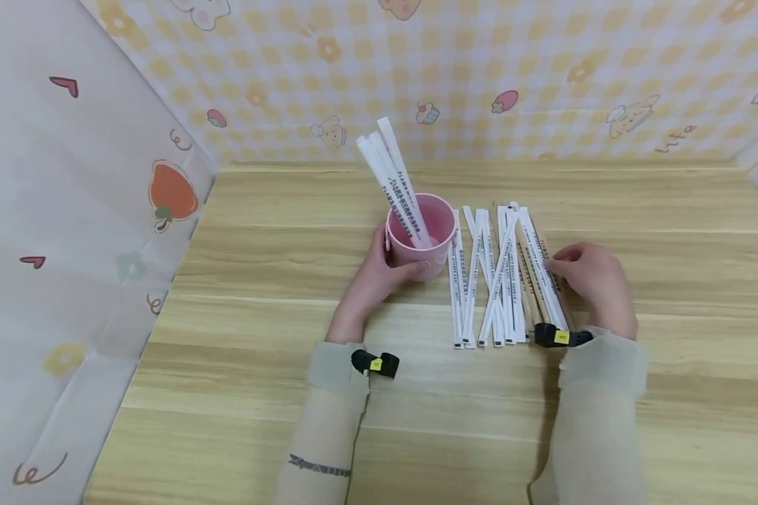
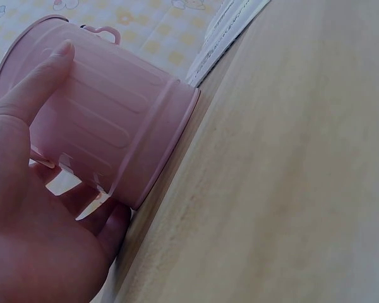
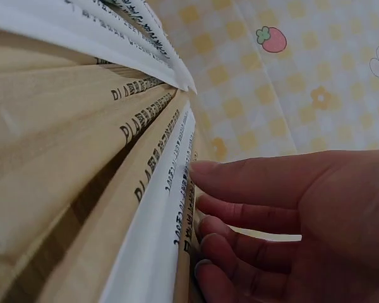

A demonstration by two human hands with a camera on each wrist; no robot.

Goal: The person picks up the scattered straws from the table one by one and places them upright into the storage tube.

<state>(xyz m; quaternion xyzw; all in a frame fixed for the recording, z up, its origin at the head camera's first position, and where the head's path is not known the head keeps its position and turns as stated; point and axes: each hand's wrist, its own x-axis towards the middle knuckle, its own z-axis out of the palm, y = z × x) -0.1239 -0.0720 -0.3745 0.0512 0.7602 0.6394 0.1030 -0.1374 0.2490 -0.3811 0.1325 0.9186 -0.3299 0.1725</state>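
My left hand holds a small pink bucket, the thumb along the near side and the fingers round the left. Several white paper-wrapped straws lean to the left inside it. To the right, my right hand is at the right edge of a spread of wrapped straws. Its thumb touches the edge of a white wrapped straw, beside a brown one. The other fingers are bent below, and whether they pinch a straw is hidden.
Brown-wrapped straws lie among the white ones, some crossing. The wooden table meets a patterned cloth at the back, and a white printed cloth is on the left. Each wrist wears a black band.
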